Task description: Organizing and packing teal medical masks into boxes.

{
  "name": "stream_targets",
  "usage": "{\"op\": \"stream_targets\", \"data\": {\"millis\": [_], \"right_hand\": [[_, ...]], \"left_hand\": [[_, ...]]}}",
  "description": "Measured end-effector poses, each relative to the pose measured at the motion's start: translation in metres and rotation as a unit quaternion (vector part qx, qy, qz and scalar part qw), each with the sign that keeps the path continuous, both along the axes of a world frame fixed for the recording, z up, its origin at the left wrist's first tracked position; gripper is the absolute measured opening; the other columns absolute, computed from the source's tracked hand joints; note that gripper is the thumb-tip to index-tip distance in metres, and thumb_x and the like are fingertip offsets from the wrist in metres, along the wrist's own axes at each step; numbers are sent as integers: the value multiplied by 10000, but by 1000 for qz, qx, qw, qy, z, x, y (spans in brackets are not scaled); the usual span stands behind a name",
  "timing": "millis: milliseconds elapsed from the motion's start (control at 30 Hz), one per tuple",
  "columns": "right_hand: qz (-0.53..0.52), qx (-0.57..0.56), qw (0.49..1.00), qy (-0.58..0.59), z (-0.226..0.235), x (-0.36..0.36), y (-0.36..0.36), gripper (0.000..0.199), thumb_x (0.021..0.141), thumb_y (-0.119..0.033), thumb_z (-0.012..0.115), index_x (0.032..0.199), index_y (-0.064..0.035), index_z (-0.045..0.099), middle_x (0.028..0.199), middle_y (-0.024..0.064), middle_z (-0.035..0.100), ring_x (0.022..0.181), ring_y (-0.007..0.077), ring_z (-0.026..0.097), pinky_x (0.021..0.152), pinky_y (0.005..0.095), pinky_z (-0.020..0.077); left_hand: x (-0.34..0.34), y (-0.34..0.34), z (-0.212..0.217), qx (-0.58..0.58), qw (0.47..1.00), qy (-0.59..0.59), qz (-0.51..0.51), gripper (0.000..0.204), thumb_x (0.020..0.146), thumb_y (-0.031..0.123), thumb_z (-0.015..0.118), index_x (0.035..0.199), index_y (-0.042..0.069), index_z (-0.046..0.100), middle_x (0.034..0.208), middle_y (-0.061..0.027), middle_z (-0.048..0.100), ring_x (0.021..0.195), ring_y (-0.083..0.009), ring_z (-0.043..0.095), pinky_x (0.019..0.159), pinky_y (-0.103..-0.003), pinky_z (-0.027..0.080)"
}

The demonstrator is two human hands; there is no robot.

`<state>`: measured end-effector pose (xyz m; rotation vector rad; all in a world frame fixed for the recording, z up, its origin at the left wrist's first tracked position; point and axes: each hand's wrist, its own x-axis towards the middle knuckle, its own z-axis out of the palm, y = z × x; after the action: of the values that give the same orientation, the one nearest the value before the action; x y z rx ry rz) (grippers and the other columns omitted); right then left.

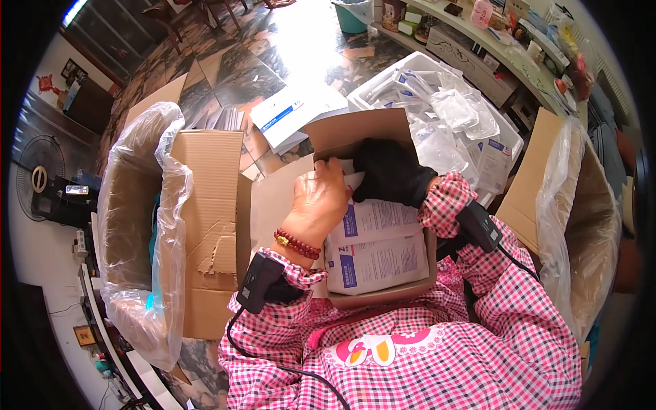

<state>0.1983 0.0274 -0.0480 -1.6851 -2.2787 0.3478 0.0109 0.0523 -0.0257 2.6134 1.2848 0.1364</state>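
Note:
An open cardboard box (324, 134) stands close before me, filled with flat white packets (383, 263) with blue panels. My left hand (320, 195), bare with a red bead bracelet, reaches over the box's left side. Its fingers are curled closed by a raised white packet corner (353, 180); what they grip is partly hidden. My right hand (391, 172), in a black glove, reaches into the far part of the box, against the same packet. The glove's fingers merge into dark and are hard to make out.
At left stands a large carton (212, 198) with a plastic liner; another lined carton (529, 184) is at right. A white tub (511, 154) of clear-and-white packets lies beyond the box. White printed sheets or flat cartons (283, 113) sit at its far left. A fan (39, 179) stands far left.

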Motion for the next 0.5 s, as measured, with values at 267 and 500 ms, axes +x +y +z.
{"op": "stream_targets", "data": {"millis": [267,500], "right_hand": [[-48,191,978,68,28,-5,-50,554,643,-216,882,1142,-81,681,1026,151,629,963,361,626,887,460,480],[5,120,992,49,60,-14,-77,525,703,-250,851,1179,-108,681,1063,113,637,993,326,608,875,436,462]], "left_hand": [[-24,-25,20,62,982,-176,6,381,813,226,805,1102,42,639,977,-122,656,761,-247,684,703,-349,548],[-40,-47,3,-105,892,-440,-3,307,780,92,879,977,52,647,802,-3,605,576,-52,514,507,-207,408]]}}
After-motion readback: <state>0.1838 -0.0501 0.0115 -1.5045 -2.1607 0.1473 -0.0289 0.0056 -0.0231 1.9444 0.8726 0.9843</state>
